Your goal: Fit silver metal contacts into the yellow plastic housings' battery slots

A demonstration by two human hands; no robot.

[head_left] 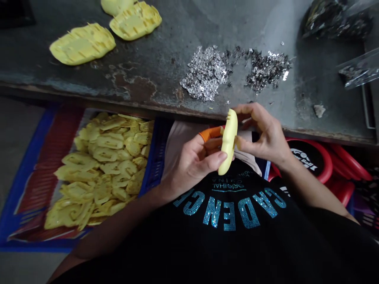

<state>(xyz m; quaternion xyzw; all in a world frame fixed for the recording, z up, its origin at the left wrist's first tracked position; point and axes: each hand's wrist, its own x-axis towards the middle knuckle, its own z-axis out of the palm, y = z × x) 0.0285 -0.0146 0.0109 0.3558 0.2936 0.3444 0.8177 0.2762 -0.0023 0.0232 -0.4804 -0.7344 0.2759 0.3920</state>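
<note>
In front of my chest a yellow moulded plastic piece (pixel 229 138) stands edge-on, tilted slightly, with small notches near its top end. My left hand (pixel 198 159) grips its lower part, thumb on the near side, an orange finger cover (pixel 211 134) on the index finger. From the other side my right hand (pixel 263 132) closes on the same piece, thumb against its edge and fingertips near the top, partly hidden behind it. Just beyond, on the metal table (pixel 166 75), lie a pile of small shiny metal pieces (pixel 207 73) and a darker pile (pixel 266 71).
Several similar yellow pieces (pixel 83 43) lie at the table's far left. A blue crate (pixel 26 157) below left holds many more. Plastic bags of dark metal bits (pixel 337 19) sit at the right. Red round-rimmed items (pixel 325 161) are under the table's right edge.
</note>
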